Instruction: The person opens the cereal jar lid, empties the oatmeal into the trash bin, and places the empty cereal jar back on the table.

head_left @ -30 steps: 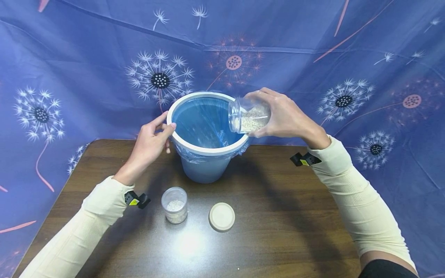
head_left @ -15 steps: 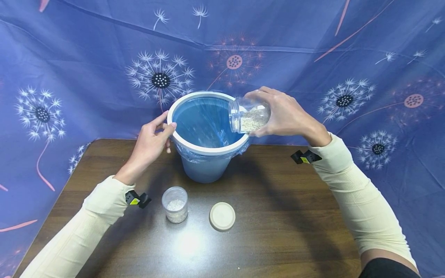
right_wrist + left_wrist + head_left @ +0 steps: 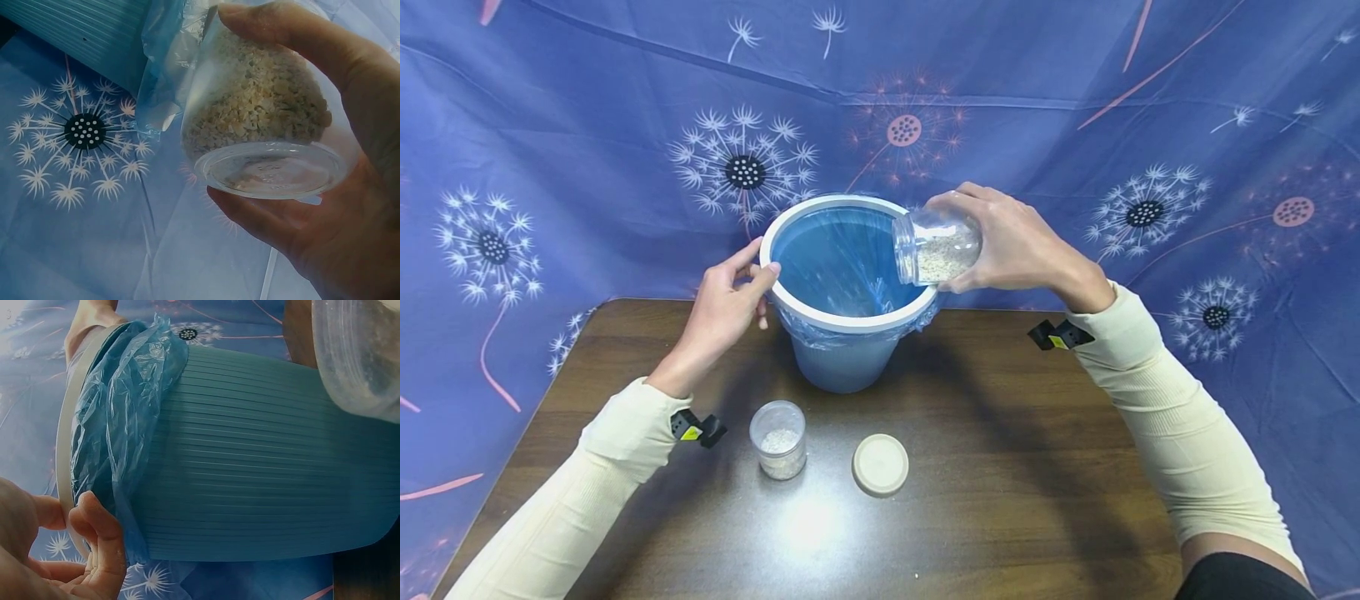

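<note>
A blue trash bin (image 3: pixel 842 367) with a white rim ring and a blue plastic liner stands on the table. My left hand (image 3: pixel 722 308) pinches the rim at its left side, thumb on top. Over the right side of the rim, my right hand (image 3: pixel 1018 250) grips a clear jar (image 3: pixel 943 246) lying nearly on its side, its mouth facing into the bin. Pale, coarse flakes (image 3: pixel 256 100) fill part of this jar in the right wrist view. The bin's bottom is hidden from the head view.
In front of the bin stands a second clear jar (image 3: pixel 778 446), without a lid and partly filled with whitish grains. To its right lies a round cream lid (image 3: pixel 880 465) on the brown wooden table (image 3: pixel 1000 500). Behind hangs a blue cloth (image 3: pixel 1000 75) with dandelion prints.
The flakes inside the tilted jar lie a little differently, with less showing near its mouth. My hands and the bin keep almost the same places.
</note>
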`<state>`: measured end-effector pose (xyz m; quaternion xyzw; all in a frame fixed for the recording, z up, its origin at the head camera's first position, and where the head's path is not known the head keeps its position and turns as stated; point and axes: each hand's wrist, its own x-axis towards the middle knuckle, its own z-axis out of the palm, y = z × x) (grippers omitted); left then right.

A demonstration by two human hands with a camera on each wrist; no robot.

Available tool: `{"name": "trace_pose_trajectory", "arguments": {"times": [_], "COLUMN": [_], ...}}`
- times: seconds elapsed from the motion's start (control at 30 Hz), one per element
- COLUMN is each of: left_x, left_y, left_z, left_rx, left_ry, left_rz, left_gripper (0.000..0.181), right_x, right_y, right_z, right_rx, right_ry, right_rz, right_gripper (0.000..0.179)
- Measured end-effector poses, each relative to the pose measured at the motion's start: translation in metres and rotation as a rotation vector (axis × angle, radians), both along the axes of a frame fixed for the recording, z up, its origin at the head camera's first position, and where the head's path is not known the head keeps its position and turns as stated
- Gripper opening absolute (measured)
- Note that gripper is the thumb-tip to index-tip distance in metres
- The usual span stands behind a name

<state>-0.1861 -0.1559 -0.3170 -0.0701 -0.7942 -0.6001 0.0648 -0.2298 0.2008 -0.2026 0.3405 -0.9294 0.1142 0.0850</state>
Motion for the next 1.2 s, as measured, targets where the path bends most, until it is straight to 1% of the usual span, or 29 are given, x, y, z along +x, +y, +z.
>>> {"name": "trace_pose_trajectory", "arguments": {"times": [0.13, 0.6, 0.87, 1.03, 1.2], "left_x": [-0.0004, -0.0012, -0.0007, -0.0006, -0.0005], "left_y": [0.0004, 0.0002, -0.0001, 0.0008, 0.0011], "left_z": [-0.0003, -0.0017, -0.0025, -0.003, -0.0026], "left_rx": [0.007, 0.013, 0.016, 0.027, 0.025], "left_ry": [0.001, -0.001, -0.002, 0.0, 0.002], "left_rz": [-0.001, -0.003, 0.004, 0.001, -0.001], "left_gripper": [0.064, 0.065, 0.064, 0.064, 0.064], "right_x": [0.0006, 0.0024, 0.0027, 0.0035, 0.0036], "right_y": [-0.0005, -0.0051, -0.0063, -0.0074, -0.0075], "right_z": [-0.0004, 0.0007, 0.0013, 0.0027, 0.0022], "right_rx": [-0.002, 0.042, 0.047, 0.071, 0.074], "right_ry": [0.001, 0.007, 0.007, 0.002, 0.013], "right_rz": [-0.005, -0.025, -0.022, -0.026, -0.02], "right_gripper": [0.096, 0.098, 0.098, 0.098, 0.097]}}
